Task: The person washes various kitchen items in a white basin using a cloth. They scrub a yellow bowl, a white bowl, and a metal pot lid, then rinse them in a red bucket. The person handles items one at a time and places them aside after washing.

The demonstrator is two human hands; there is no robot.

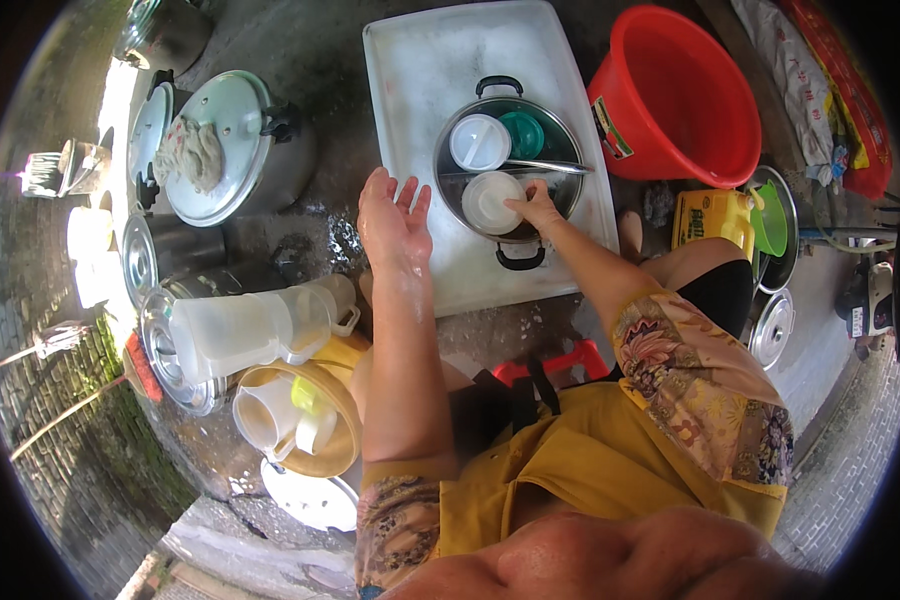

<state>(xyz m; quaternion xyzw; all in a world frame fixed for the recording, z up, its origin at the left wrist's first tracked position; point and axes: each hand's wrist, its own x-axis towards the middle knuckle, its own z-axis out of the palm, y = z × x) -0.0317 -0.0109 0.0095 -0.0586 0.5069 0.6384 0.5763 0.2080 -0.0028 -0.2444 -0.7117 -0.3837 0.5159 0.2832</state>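
My left hand [397, 225] is raised palm up, wet and empty, with its fingers apart beside the left edge of a white plastic tub lid or tray [412, 97]. On that tray stands a two-handled metal pot [510, 99] with a divider across its middle. My right hand [529, 206] grips the rim of a translucent round plastic container [491, 202] in the pot's near half. In the far half are a white round plastic container [480, 142] and a green plastic bowl [523, 134]. A metal utensil handle [555, 166] lies across the pot's right rim.
A red plastic tub [682, 97] stands right of the tray, near a yellow jug [709, 217] and a green scoop [769, 217]. Large lidded pots [229, 150] line the left, one bearing a rag [191, 154]. Nearer are stacked plastic pitchers [232, 330] and a yellow tub [352, 427].
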